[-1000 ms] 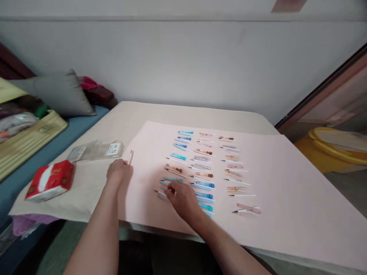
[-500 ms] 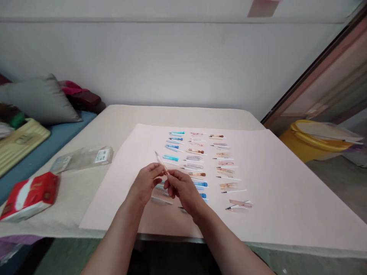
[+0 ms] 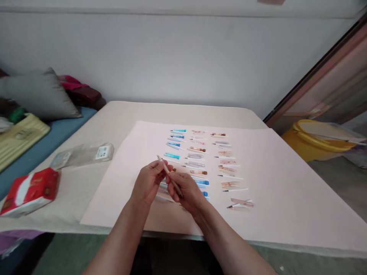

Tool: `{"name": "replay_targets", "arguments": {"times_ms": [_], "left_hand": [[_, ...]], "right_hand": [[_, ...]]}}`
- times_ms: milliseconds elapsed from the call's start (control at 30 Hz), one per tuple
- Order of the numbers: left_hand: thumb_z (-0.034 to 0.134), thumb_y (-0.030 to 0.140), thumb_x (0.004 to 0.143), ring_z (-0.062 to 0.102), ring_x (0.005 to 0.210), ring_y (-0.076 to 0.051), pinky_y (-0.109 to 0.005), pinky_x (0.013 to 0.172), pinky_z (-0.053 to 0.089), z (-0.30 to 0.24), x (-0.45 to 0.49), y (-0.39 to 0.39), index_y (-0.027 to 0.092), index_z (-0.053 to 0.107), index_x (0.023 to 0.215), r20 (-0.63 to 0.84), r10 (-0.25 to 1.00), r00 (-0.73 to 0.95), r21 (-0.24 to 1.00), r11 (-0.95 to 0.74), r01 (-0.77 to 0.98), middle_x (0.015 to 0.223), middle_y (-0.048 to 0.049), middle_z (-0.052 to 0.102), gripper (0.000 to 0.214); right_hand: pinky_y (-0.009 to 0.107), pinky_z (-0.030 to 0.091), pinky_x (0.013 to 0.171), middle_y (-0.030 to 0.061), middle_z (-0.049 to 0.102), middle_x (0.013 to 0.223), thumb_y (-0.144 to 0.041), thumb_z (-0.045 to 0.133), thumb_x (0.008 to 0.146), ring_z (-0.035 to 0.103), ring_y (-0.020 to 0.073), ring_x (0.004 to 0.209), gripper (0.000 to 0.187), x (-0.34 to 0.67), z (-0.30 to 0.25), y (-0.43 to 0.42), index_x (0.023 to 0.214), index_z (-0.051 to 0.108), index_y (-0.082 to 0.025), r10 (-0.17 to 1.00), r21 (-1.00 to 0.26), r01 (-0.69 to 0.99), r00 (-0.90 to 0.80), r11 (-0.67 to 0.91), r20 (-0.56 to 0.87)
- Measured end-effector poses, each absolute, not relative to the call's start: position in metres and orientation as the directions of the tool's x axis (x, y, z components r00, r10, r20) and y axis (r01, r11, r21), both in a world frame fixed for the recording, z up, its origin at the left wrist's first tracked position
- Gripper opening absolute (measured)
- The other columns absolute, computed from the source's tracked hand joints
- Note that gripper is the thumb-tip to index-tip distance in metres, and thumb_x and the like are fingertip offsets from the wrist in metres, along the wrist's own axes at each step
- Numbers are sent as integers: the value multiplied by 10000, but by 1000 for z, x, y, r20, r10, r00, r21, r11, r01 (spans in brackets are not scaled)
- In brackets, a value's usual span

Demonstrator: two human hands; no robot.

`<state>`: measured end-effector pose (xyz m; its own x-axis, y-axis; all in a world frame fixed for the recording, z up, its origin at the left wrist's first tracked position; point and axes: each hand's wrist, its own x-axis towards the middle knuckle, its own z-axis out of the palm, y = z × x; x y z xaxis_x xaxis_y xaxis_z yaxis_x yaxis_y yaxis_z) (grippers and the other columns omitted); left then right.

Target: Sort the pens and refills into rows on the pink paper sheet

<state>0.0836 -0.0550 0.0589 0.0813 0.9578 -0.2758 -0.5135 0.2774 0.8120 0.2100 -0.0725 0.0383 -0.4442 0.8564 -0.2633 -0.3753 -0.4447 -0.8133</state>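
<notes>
Both my hands meet above the near part of a pink paper sheet (image 3: 272, 179). My left hand (image 3: 149, 181) pinches the upper end of a thin pale pen (image 3: 169, 175). My right hand (image 3: 187, 191) closes round its lower, darker part, which slants down to the right. On the sheet behind my hands lie three rows of several small pens and caps: blue ones (image 3: 177, 136) in the left row, clear and brown ones (image 3: 197, 149) in the middle row, pinkish ones (image 3: 228, 162) in the right row. My hands hide the nearest ones.
The sheet lies on a beige table (image 3: 126, 114). A clear plastic packet (image 3: 83, 154) and a red tissue pack (image 3: 28, 191) sit at the table's left. A grey cushion (image 3: 37, 93) and a bed lie further left. A yellow tub (image 3: 315, 139) stands at the right.
My left hand carried the thin pen from the sheet's left edge to the middle. My right hand left the rows and took hold of the pen too. The pen now shows further out of my hands.
</notes>
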Motion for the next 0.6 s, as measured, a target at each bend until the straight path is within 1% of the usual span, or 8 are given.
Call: {"name": "replay_targets", "arguments": {"times_ms": [67, 167, 233, 300, 367, 433, 533, 600], "left_hand": [[707, 280, 669, 549, 550, -135, -292, 571, 432, 60, 84, -55, 120, 652, 715, -285, 958, 43, 824, 268, -499, 692, -82, 647, 175], [706, 274, 661, 531, 542, -124, -280, 568, 418, 60, 84, -54, 123, 634, 619, -267, 964, -1, 855, 237, -462, 644, -68, 628, 173], [712, 273, 654, 529, 552, -120, -268, 571, 416, 57, 84, -54, 130, 613, 584, -266, 963, -46, 868, 219, -446, 619, -55, 615, 187], [724, 283, 644, 518, 541, -115, -258, 557, 412, 53, 83, -53, 137, 593, 575, -284, 956, -70, 870, 227, -439, 586, -36, 593, 207], [710, 315, 663, 506, 517, -109, -258, 539, 410, 52, 81, -54, 134, 591, 593, -294, 955, -25, 861, 254, -442, 588, -36, 593, 228], [667, 346, 709, 549, 570, -131, -272, 562, 430, 52, 79, -53, 124, 623, 678, -299, 953, 49, 827, 284, -485, 685, -72, 637, 228], [631, 309, 743, 613, 837, -203, -316, 705, 469, 55, 76, -53, 127, 652, 883, -305, 946, 114, 749, 312, -584, 922, -129, 666, 230], [646, 253, 730, 596, 948, -226, -333, 767, 466, 57, 75, -52, 134, 647, 953, -303, 945, 123, 732, 314, -605, 981, -137, 659, 252]], "right_hand": [[183, 212, 325, -40, 538, 448, -442, 478, 821, 383, 60, 295, 297, 208, 39, -74, 735, 523, -161, 880, -872, -301, -402, -387, -252], [176, 258, 339, -37, 551, 483, -429, 465, 832, 410, 59, 321, 292, 204, 41, -77, 711, 514, -168, 921, -954, -143, -333, -262, -203], [170, 282, 355, -34, 553, 496, -424, 465, 835, 423, 55, 338, 299, 201, 41, -79, 679, 503, -172, 946, -983, -36, -279, -181, -164], [170, 299, 366, -31, 558, 506, -427, 464, 837, 439, 57, 351, 304, 199, 41, -80, 674, 506, -174, 954, -987, 9, -257, -158, -154], [175, 291, 358, -28, 563, 510, -434, 456, 841, 440, 62, 348, 303, 199, 39, -80, 700, 518, -173, 943, -978, -42, -278, -202, -183], [178, 257, 340, -32, 554, 489, -437, 450, 843, 413, 62, 325, 302, 202, 38, -78, 725, 526, -170, 921, -945, -155, -318, -287, -227], [177, 198, 325, -39, 533, 442, -438, 481, 826, 367, 56, 296, 298, 208, 38, -74, 734, 535, -160, 885, -866, -304, -376, -397, -275], [182, 174, 320, -37, 530, 424, -444, 508, 809, 350, 51, 283, 305, 211, 38, -73, 731, 543, -151, 864, -824, -353, -412, -443, -288]]}}
